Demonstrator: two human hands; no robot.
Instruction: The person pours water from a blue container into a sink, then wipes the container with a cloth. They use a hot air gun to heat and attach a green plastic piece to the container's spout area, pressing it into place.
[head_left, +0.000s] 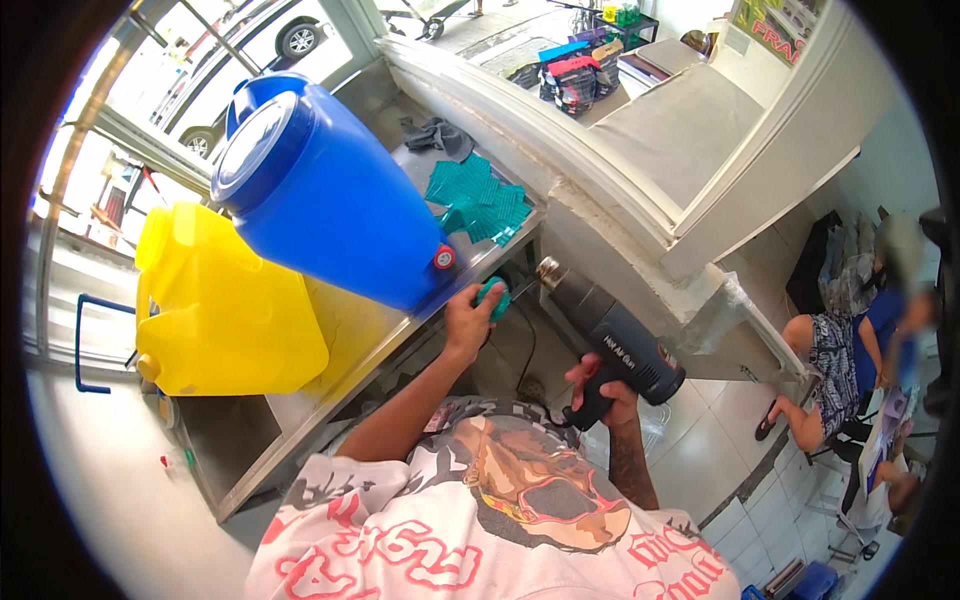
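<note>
My right hand is wrapped round the handle of a dark grey heat gun. Its metal nozzle points up and to the left, toward my left hand. In the closed fingers of that left hand is a small round teal cap, partly covered by them. Just beyond it, a large blue plastic drum stands on a metal counter, with a red-and-white round fitting low on its side. Teal ribbed plastic pieces lie on the counter to the drum's right.
A yellow jerrycan stands left of the blue drum. The metal counter has a straight front edge before me. A grey cloth lies at the back, by a white window frame. Another person sits at the far right.
</note>
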